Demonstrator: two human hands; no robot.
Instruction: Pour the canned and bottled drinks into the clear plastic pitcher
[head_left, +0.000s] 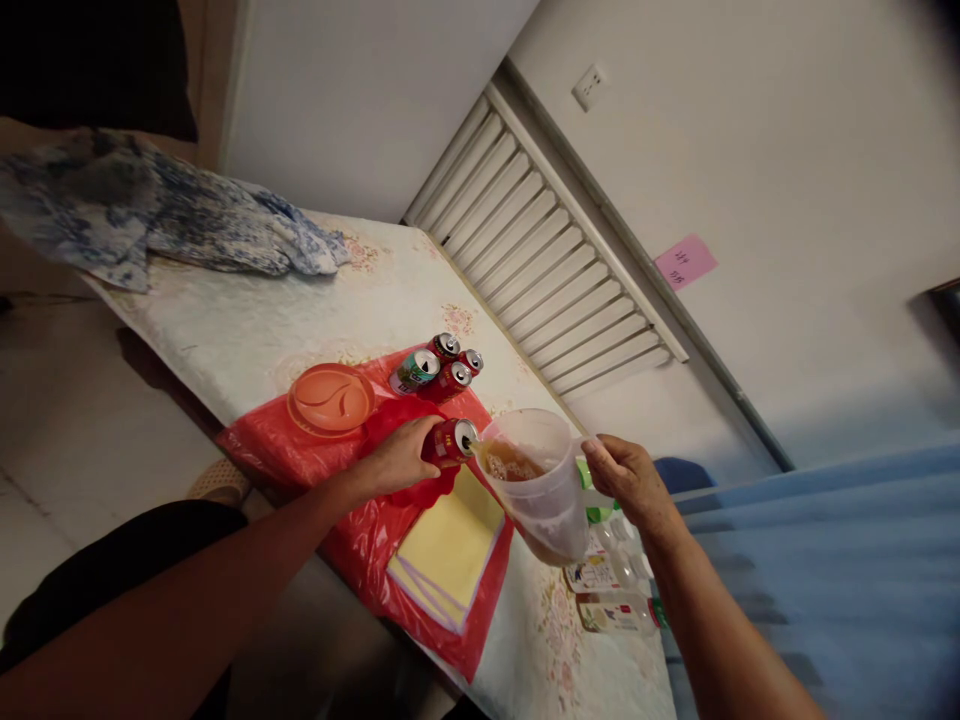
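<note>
Tilted on its side, a red drink can (448,443) is wrapped by the fingers of my left hand (403,457). From its opening a thin yellowish stream runs into a translucent plastic measuring jug (551,520). My right hand (626,477) is closed round the handle of that jug, which leans toward the can and has brown, foamy liquid (514,462) inside. Beneath the can lies a red scalloped dish (405,490), partly hidden by my left hand. A folded yellow cloth (450,550) with a purple edge lies below the can and jug.
A red plastic sheet (300,470) covers part of the flowered table (225,315). Several opened cans (415,371) stand behind my left hand, near an orange round lid (331,398). Plastic bottles (611,590) are beside the jug. A patterned cloth (225,220) lies far left; a radiator (547,240) borders the table.
</note>
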